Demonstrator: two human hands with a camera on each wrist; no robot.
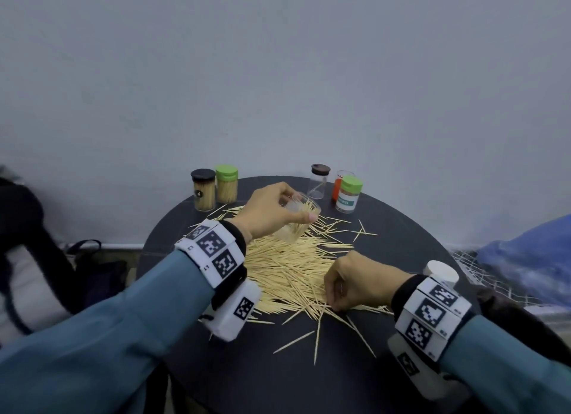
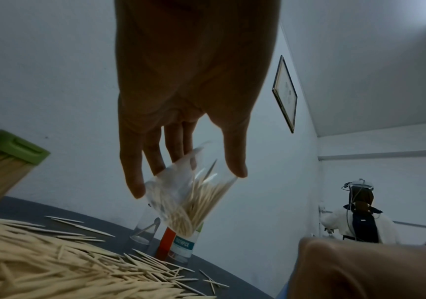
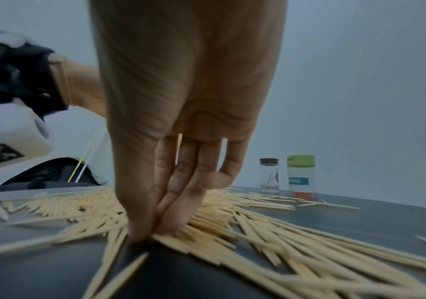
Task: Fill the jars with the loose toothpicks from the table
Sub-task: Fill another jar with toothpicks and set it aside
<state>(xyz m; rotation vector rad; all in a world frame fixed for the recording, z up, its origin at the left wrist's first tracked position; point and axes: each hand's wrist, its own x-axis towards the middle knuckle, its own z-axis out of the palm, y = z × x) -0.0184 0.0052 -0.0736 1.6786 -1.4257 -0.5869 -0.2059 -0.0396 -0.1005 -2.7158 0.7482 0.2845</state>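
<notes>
**Toothpick filling: handling findings, view by view**

Head view. We found the left hand (image 1: 272, 209) curled round a clear open jar (image 1: 298, 217), tilted and held above the far part of the toothpick pile (image 1: 287, 268) on the dark round table (image 1: 401, 247). The right hand (image 1: 355, 282) was down at the near edge of the pile, fingers bunched. Two capped jars full of toothpicks (image 1: 214, 189) stood at the far left. At the far right stood a capped near-empty jar (image 1: 319, 182) and a labelled green-lidded jar (image 1: 349, 194). A white lid (image 1: 441, 271) lay beside the right wrist.

Left wrist view. Only here did we see the jar's contents: a loose bundle of toothpicks lying slanted inside, roughly half full by our estimate. Thumb and fingers (image 2: 132, 178) clasped the wall on opposite sides. We judged the wall smooth and slippery, so it is best held around the middle.

Right wrist view. Only here was the pinch plain: the thumb and fingertips (image 3: 140, 228) were closed on a small sheaf of toothpicks at the table surface. We judged the toothpicks light, stiff, sharp-ended and apt to scatter or snap; they are best taken mid-length, aligned in a bunch.
</notes>
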